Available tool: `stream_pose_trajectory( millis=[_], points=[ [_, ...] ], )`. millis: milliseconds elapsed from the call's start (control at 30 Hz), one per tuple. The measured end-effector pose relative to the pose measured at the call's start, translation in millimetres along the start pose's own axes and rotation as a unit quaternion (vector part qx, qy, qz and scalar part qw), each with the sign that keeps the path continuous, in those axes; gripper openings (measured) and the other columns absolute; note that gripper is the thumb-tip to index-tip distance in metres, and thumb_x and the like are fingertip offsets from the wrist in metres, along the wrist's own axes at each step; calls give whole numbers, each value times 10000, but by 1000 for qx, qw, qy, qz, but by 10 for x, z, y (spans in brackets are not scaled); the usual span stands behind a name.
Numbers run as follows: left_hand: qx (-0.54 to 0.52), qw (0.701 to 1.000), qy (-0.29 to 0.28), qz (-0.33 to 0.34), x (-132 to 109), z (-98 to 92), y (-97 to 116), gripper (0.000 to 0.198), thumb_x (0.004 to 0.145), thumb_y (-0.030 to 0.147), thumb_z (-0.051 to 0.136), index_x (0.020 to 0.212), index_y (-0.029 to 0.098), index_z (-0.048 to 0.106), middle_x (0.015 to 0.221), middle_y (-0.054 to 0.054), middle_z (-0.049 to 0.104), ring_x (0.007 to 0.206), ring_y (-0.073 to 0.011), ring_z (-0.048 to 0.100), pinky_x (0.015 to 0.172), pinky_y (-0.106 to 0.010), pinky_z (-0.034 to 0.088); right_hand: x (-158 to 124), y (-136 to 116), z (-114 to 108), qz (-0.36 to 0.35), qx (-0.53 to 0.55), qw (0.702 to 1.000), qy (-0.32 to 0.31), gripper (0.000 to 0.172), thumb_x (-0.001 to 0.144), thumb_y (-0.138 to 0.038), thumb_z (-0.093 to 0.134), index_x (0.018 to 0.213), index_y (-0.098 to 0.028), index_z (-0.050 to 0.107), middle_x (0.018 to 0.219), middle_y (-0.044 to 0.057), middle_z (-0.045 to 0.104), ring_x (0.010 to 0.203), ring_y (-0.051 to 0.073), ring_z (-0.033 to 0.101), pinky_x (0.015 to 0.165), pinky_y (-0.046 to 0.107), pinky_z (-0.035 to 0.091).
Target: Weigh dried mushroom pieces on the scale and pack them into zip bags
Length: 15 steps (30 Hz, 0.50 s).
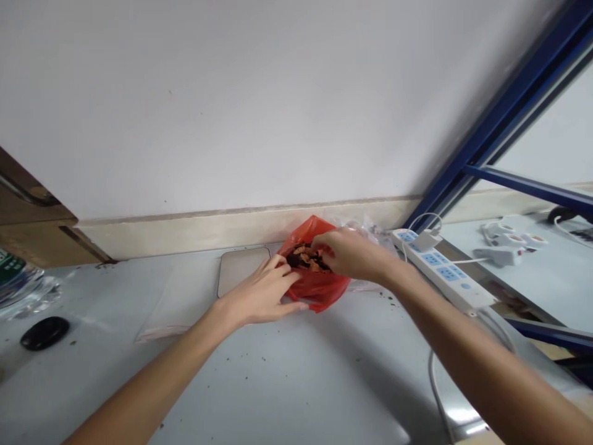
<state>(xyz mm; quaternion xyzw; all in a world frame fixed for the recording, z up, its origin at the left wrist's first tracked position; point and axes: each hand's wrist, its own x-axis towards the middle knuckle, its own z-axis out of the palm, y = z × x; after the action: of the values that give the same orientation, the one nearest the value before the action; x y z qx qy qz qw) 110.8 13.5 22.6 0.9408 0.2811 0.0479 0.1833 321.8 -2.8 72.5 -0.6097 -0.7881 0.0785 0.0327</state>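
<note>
A red plastic bag (322, 290) sits on the grey table against the wall, its mouth open toward me. Inside it lie dry, brown, leaf-like pieces (306, 256). My left hand (259, 290) has its fingers curled over the bag's left rim, thumb stretched along the near side. At the right side of the mouth, my right hand (345, 250) reaches in with bent fingers closed among the brown pieces; its fingertips are partly hidden. A flat, pale square plate with rounded corners (241, 267) lies just left of the bag, partly behind my left hand.
Clear plastic (365, 230) lies behind the bag. A white power strip (442, 269) with plugs and cables stands right, beside a blue metal frame (463, 167). To the left are a flat clear bag (171, 303), a black oval object (45, 334) and a clear container (28, 290). Dark crumbs dot the table.
</note>
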Motion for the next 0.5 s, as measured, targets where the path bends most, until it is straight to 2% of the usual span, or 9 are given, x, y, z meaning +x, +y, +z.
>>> stream_pose_trajectory(
  millis=[67, 100, 200, 300, 400, 500],
  points=[
    [4, 1000, -15, 10, -12, 21, -7, 281, 994, 423, 594, 1045, 178, 719, 1092, -108, 677, 1242, -298, 482, 1007, -407, 467, 129, -106, 87, 50, -2, 998, -42, 196, 834, -124, 589, 956, -200, 723, 942, 106, 758, 822, 245, 696, 641, 314, 458],
    [2, 1000, -17, 13, -21, 28, -12, 259, 1001, 395, 589, 998, 178, 731, 1061, -105, 670, 1238, -295, 479, 1010, -406, 464, 192, -146, 143, 64, 1, 996, -56, 221, 837, -190, 649, 1048, -196, 717, 1038, 133, 757, 894, 275, 713, 669, 323, 488],
    [-23, 999, -15, 23, -59, 31, -20, 239, 1007, 339, 593, 889, 184, 731, 1038, -95, 645, 1247, -278, 477, 1010, -384, 467, 354, -223, 293, 97, 4, 992, -82, 477, 801, -334, 760, 1234, -156, 672, 1190, 210, 719, 1023, 355, 721, 731, 364, 545],
    [-53, 998, -19, 32, -96, 19, -17, 229, 997, 345, 622, 870, 187, 730, 1094, -90, 654, 1271, -266, 480, 1037, -378, 461, 457, -244, 358, 122, -2, 987, -107, 464, 841, -267, 713, 1278, -117, 668, 1215, 248, 706, 1025, 376, 735, 751, 383, 562],
    [-74, 997, -9, 37, -123, 5, -28, 200, 996, 346, 626, 945, 201, 754, 1172, -86, 683, 1346, -272, 448, 1088, -392, 438, 506, -196, 357, 113, -1, 986, -122, 405, 840, -160, 682, 1244, -161, 711, 1166, 183, 752, 1049, 347, 738, 785, 353, 569],
    [-83, 995, 28, 40, -146, -17, -74, 194, 1002, 337, 612, 1043, 223, 764, 1212, -69, 707, 1357, -271, 455, 1110, -404, 432, 506, -103, 323, 97, 8, 989, -112, 470, 781, -75, 699, 1228, -214, 738, 1134, 115, 783, 1043, 309, 743, 786, 305, 574]
  ],
)
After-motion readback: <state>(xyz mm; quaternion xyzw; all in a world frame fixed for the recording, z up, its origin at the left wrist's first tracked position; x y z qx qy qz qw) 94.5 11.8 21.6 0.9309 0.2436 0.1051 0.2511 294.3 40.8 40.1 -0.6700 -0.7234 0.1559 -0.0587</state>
